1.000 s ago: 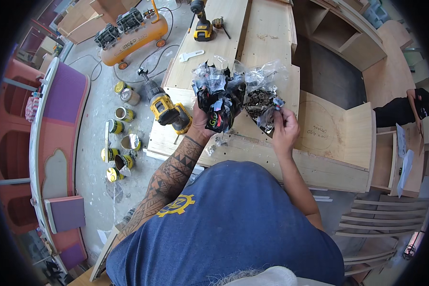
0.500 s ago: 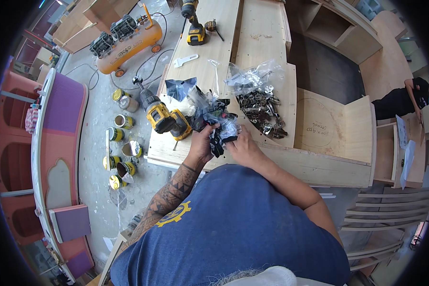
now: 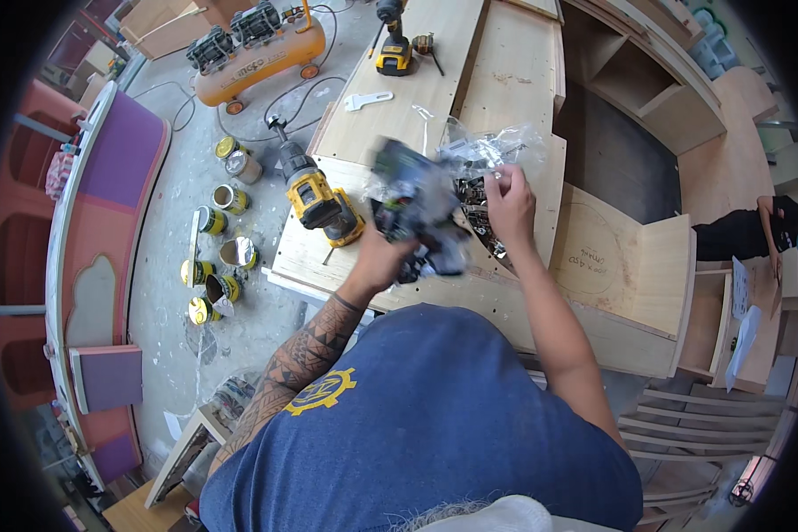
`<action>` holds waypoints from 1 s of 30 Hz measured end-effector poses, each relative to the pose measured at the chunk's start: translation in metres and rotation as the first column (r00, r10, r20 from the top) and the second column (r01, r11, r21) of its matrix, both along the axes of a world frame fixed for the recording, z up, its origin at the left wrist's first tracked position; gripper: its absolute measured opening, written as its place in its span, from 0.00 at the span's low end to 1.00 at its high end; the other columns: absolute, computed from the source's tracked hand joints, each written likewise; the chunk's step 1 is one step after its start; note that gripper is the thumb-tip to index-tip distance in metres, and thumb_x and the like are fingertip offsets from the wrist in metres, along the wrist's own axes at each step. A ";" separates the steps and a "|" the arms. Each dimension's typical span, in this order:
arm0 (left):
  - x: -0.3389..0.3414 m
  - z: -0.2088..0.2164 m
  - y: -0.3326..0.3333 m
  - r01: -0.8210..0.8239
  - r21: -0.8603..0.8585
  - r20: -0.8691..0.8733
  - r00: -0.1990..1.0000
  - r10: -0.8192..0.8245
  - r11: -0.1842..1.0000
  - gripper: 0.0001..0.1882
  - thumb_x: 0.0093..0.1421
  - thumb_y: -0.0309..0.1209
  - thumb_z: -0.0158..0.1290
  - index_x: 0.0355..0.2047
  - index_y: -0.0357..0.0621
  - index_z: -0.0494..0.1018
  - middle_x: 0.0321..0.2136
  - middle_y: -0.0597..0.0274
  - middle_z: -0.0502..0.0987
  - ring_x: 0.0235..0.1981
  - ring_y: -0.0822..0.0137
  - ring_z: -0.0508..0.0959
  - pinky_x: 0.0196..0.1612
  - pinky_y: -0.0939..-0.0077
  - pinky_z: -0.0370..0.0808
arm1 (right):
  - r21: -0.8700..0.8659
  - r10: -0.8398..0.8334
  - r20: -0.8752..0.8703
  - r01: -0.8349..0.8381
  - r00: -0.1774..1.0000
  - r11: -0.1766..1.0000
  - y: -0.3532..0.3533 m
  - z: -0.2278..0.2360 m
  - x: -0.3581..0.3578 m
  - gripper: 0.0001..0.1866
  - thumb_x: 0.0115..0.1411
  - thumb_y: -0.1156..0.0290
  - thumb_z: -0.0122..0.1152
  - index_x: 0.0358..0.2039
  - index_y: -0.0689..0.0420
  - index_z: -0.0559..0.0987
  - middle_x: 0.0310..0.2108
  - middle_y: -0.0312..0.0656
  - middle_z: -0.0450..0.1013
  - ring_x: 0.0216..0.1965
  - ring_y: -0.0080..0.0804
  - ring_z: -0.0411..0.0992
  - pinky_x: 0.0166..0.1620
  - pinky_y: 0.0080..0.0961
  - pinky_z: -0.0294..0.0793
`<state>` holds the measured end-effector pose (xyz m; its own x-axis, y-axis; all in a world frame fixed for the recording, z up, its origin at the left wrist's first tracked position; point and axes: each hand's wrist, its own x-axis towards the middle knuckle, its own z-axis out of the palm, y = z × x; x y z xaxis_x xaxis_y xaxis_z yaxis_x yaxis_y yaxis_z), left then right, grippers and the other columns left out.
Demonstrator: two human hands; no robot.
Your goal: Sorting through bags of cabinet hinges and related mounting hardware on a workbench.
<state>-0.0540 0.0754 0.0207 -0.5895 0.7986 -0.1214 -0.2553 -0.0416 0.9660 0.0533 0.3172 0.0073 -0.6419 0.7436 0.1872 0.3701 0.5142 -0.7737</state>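
My left hand (image 3: 383, 259) is closed around a bundle of crumpled plastic wrappers (image 3: 424, 213), black and clear, smeared by motion above the workbench. To the right, my right hand (image 3: 512, 213) has its fingers drawn together over a pile of metal hinges (image 3: 472, 197). Its fingertips meet the near side of a clear plastic bag (image 3: 510, 142); what they pinch is too small to make out. Just left of the bundle, a yellow and black cordless drill (image 3: 317, 199) rests on the bench. My hand and the wrappers cover part of the hinges.
Farther up the plywood bench (image 3: 350, 133) are a white flat tool (image 3: 369, 100) and a second cordless drill (image 3: 393, 49). Several paint cans (image 3: 230, 199) and an orange air compressor (image 3: 262, 66) stand on the floor at left. At right are an open plywood cabinet (image 3: 661, 266) and another person (image 3: 745, 229).
My right hand has left the bundle and moved right and away to the hinges and clear bag. My left hand still holds the wrappers, which have swung upward. The view has shifted slightly.
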 end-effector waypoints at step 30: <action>-0.002 -0.014 0.099 0.390 -0.058 -0.549 0.756 -0.355 0.919 0.26 0.57 0.27 0.69 0.56 0.37 0.76 0.48 0.55 0.84 0.47 0.68 0.81 0.57 0.71 0.76 | -0.538 -0.317 -0.460 0.024 0.830 0.843 -0.018 -0.010 0.059 0.09 0.70 0.69 0.65 0.43 0.62 0.82 0.35 0.39 0.82 0.37 0.23 0.76 0.43 0.25 0.76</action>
